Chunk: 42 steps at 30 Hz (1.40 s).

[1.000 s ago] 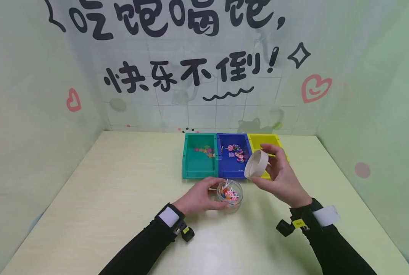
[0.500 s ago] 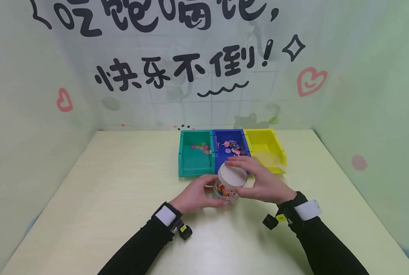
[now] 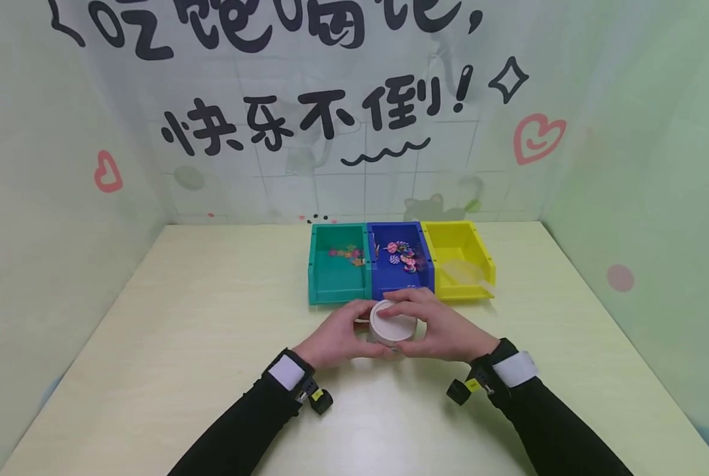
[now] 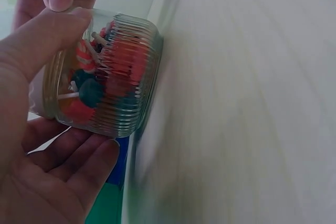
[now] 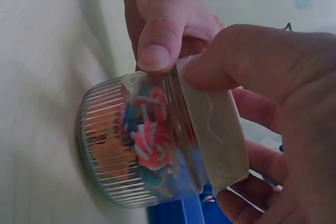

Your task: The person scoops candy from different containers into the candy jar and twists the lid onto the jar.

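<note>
A ribbed clear glass jar (image 4: pixel 118 72) stands on the table, holding tiny lollipops (image 5: pixel 152 142) with white sticks and other colourful pieces. My left hand (image 3: pixel 338 336) grips the jar from the left, thumb on the near side and fingers behind. Over its mouth lies a round off-white lid (image 3: pixel 393 324). My right hand (image 3: pixel 444 328) holds this lid by its edge, the thumb in front and the fingers on the far side. Seen from the right wrist, the lid's side is right at the jar's rim.
Behind the jar stand three joined bins: a green bin (image 3: pixel 339 285) with small colourful pieces, a blue bin (image 3: pixel 380 281) with several lollipops, and a yellow bin (image 3: pixel 458 244) with a translucent piece at its front. A printed curtain (image 3: pixel 223 192) closes off the back.
My right hand has brought the tilted lid left and down from near the yellow bin onto the jar's mouth. My left hand stays around the jar. The view has shifted slightly.
</note>
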{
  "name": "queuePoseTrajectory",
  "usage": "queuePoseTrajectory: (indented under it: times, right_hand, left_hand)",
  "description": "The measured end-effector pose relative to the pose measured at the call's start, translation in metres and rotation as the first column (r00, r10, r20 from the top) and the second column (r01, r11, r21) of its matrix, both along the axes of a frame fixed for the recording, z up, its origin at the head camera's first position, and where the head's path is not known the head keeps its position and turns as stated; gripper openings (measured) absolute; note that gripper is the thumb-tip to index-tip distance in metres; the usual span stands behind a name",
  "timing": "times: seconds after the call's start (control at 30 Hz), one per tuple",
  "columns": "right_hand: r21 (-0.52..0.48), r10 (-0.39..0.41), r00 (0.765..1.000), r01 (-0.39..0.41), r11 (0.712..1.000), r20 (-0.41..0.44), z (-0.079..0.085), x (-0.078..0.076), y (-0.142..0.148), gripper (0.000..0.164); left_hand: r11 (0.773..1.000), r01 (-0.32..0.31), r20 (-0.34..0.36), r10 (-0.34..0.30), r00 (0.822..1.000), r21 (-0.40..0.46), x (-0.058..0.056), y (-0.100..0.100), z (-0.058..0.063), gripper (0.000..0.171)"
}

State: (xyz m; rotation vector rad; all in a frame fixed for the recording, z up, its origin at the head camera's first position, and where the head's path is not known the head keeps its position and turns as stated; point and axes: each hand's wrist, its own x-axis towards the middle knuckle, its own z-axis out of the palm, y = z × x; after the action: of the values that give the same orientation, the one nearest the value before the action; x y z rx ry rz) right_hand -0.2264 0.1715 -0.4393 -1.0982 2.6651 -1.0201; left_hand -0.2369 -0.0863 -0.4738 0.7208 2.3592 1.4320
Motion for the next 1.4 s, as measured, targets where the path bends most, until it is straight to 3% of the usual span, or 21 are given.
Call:
queuePoseTrajectory:
  times: [0.3, 0.6, 0.9, 1.17, 1.4]
  right_hand:
    - [-0.073, -0.027, 0.999, 0.028, 0.997, 0.026, -0.008, 0.001, 0.000, 0.047]
    - [-0.118, -0.154, 0.987, 0.158, 0.980, 0.048, -0.022, 0.002, -0.009, 0.052]
    - [-0.134, -0.096, 0.995, 0.095, 0.986, 0.000, -0.020, 0.007, -0.006, 0.039]
    - [-0.167, -0.199, 0.978, 0.207, 0.964, 0.069, -0.026, 0.006, -0.012, 0.041]
    - [-0.179, -0.172, 0.984, 0.179, 0.967, 0.056, -0.027, 0.006, -0.014, 0.042]
  left_hand:
    - [1.000, -0.008, -0.036, 0.007, 0.999, -0.025, 0.000, 0.004, 0.001, 0.076]
    - [0.998, -0.022, -0.029, 0.020, 0.999, -0.055, 0.003, 0.003, -0.003, 0.079]
    - [1.000, 0.003, -0.038, -0.004, 0.999, -0.023, 0.004, 0.002, -0.002, 0.077]
    - [0.998, -0.002, -0.057, -0.001, 0.998, -0.058, 0.005, 0.003, 0.000, 0.078]
    - [0.998, -0.007, -0.055, 0.004, 0.999, -0.059, 0.005, 0.002, 0.000, 0.078]
